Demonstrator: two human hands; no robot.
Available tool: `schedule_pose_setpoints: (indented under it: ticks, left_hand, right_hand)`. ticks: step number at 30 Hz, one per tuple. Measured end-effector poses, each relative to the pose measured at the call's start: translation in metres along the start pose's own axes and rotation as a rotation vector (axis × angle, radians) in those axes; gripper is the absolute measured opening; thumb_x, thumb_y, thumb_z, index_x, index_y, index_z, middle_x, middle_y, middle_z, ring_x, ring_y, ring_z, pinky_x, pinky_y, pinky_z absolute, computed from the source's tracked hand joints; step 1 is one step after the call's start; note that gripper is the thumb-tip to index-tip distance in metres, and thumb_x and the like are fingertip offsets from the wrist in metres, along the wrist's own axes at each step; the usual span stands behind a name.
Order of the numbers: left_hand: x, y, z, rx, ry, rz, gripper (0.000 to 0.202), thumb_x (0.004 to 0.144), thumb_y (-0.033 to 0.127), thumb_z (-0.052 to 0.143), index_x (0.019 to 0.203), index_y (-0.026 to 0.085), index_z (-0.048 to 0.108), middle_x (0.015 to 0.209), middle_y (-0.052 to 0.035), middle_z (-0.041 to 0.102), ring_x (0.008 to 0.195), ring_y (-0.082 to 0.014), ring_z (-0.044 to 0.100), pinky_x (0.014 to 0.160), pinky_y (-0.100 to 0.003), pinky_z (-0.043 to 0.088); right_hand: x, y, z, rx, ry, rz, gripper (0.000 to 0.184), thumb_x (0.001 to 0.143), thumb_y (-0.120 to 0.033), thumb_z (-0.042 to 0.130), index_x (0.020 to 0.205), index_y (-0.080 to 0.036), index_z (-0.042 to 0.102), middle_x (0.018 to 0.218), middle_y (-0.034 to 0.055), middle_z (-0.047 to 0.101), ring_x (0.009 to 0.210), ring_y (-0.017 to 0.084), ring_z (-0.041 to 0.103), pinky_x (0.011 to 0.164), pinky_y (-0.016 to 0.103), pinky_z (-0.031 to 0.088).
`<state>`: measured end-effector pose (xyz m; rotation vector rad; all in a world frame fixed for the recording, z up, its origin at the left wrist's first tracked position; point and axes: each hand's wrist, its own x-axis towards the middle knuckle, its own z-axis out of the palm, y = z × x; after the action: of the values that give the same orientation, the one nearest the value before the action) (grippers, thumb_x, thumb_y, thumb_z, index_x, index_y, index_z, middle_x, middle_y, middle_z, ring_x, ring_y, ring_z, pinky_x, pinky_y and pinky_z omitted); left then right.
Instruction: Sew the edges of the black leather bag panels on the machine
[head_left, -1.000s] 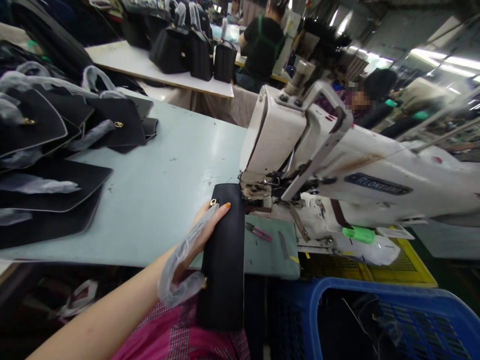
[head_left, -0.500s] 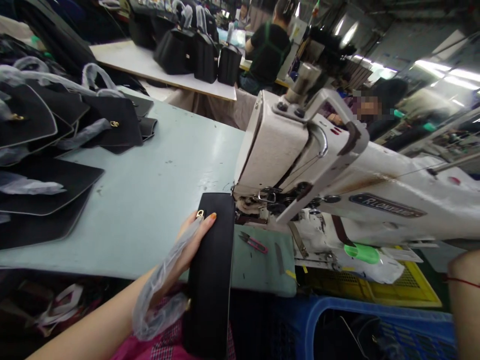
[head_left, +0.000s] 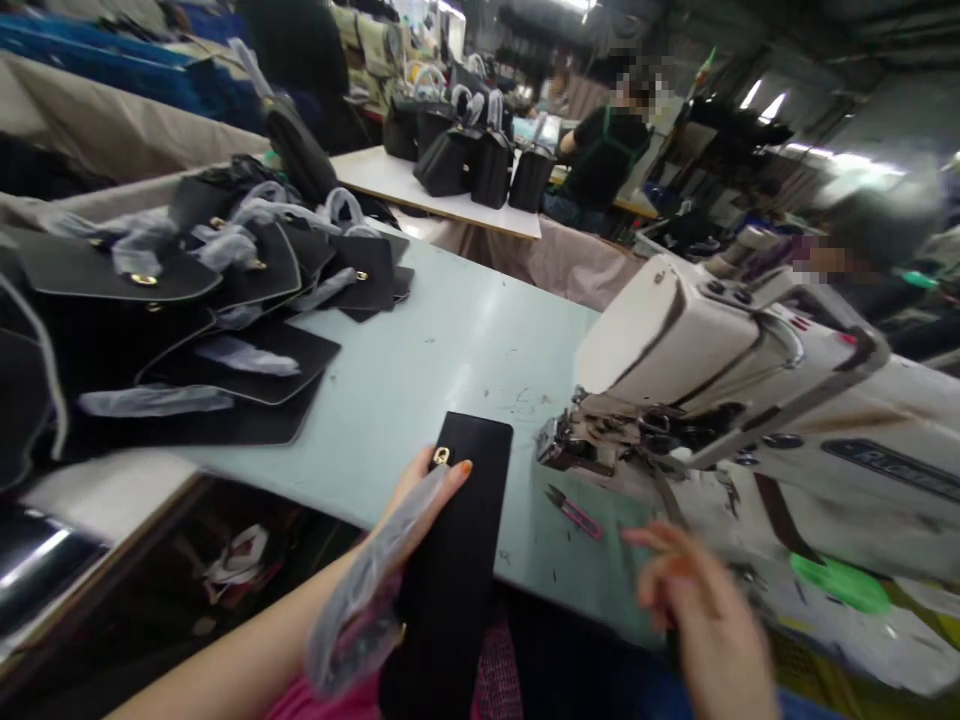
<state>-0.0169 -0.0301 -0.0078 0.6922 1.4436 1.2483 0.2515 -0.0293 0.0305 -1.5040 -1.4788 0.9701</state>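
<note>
My left hand [head_left: 424,500] is closed on the edge of a black handbag [head_left: 469,540], thumb on top beside its gold clasp. The bag stands lengthwise toward me, its far end over the pale green table. Its handle [head_left: 375,560], wrapped in clear plastic, loops over my left wrist. On the right, my right hand [head_left: 686,590] is in the air, blurred, with fingers apart and nothing visible in them. Nearest to it on the table are pink thread snips [head_left: 576,512]. The sewing machine's needle and foot area [head_left: 577,445] lies just right of the bag.
Several black bag pieces with plastic-wrapped handles [head_left: 247,355] are heaped on the table's left. The white sewing machine [head_left: 675,330] takes up the right side. Finished bags [head_left: 491,165] stand on a white table behind, near a person in dark clothes [head_left: 611,150].
My view has turned left. The handbag in my left hand has come away from the machine's needle area. My right hand has come in from the right edge toward the snips.
</note>
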Motion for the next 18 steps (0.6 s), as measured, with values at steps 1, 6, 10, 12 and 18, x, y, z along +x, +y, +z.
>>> schedule_pose_setpoints:
  ticks: [1, 6, 10, 12, 18]
  left_hand:
    - [-0.001, -0.004, -0.001, -0.010, -0.048, 0.017, 0.051, 0.077, 0.050, 0.070, 0.111, 0.015, 0.059, 0.096, -0.0094, 0.071, 0.081, -0.0226, 0.069, 0.068, -0.030, 0.056]
    - [0.006, -0.020, -0.076, 0.316, -0.067, 0.373, 0.058, 0.082, 0.035, 0.067, 0.136, 0.020, 0.049, 0.144, -0.0125, 0.052, 0.132, -0.0276, 0.050, 0.110, -0.042, 0.040]
    - [0.015, -0.002, -0.200, 0.887, 0.494, 0.686, 0.047, 0.090, 0.031, 0.055, 0.134, 0.016, 0.050, 0.146, -0.0159, 0.047, 0.137, -0.0289, 0.042, 0.115, -0.050, 0.033]
    - [0.021, 0.012, -0.252, 1.131, 0.667, 0.688, 0.049, 0.089, 0.030, 0.055, 0.134, 0.014, 0.049, 0.140, -0.0180, 0.050, 0.133, -0.0315, 0.045, 0.112, -0.051, 0.034]
    - [0.071, 0.030, -0.301, 1.541, 0.394, 0.712, 0.052, 0.081, 0.019, 0.057, 0.133, 0.013, 0.056, 0.152, -0.0185, 0.041, 0.138, -0.0370, 0.040, 0.114, -0.055, 0.030]
  right_hand:
    - [-0.012, 0.005, 0.022, 0.119, -0.213, 0.094, 0.055, 0.081, -0.064, 0.062, 0.121, -0.026, 0.062, 0.105, 0.0149, 0.071, 0.042, 0.011, 0.050, 0.034, 0.024, 0.038]
    - [-0.003, 0.003, 0.124, 0.336, -0.648, 0.366, 0.049, 0.079, -0.059, 0.070, 0.101, -0.015, 0.066, 0.068, 0.0017, 0.064, 0.033, 0.000, 0.027, 0.033, 0.015, 0.017]
    - [0.060, -0.020, 0.152, 0.564, -0.223, 0.227, 0.036, 0.073, -0.045, 0.081, 0.087, -0.017, 0.064, 0.057, -0.0058, 0.055, 0.042, 0.005, 0.050, 0.040, 0.012, 0.036]
    - [0.079, -0.029, 0.160, 0.738, -0.145, 0.192, 0.038, 0.072, -0.040, 0.082, 0.100, -0.022, 0.064, 0.095, 0.0012, 0.069, 0.078, 0.014, 0.069, 0.065, 0.022, 0.056]
    - [0.026, -0.013, 0.182, 0.684, -0.395, 0.429, 0.053, 0.077, -0.044, 0.078, 0.124, -0.023, 0.061, 0.143, 0.0139, 0.051, 0.110, 0.027, 0.065, 0.087, 0.040, 0.055]
